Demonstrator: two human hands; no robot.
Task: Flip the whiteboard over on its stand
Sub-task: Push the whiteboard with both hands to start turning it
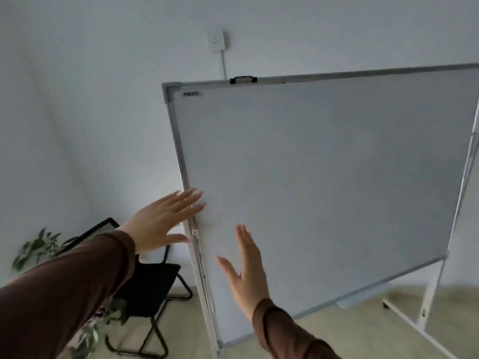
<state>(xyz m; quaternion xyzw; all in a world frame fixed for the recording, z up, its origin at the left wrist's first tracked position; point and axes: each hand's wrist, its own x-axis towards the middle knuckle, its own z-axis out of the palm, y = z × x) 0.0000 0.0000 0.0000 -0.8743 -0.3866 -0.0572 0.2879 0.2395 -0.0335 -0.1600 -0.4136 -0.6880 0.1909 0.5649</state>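
A large blank whiteboard (324,177) with a grey metal frame hangs upright on a white stand (425,304) and fills the right of the view. My left hand (160,221) is open with fingers spread, its fingertips at the board's left frame edge, near a small round knob (195,232) on the stand post. My right hand (246,275) is open and flat, held in front of the board's lower left surface; I cannot tell whether it touches. Neither hand holds anything. Both arms wear brown sleeves.
A black folding chair (153,283) stands left of the board, with a leafy plant (36,247) beside it. A wall socket (217,42) with a cable sits above the board. A black clip (243,80) is on the top frame. The floor is light wood.
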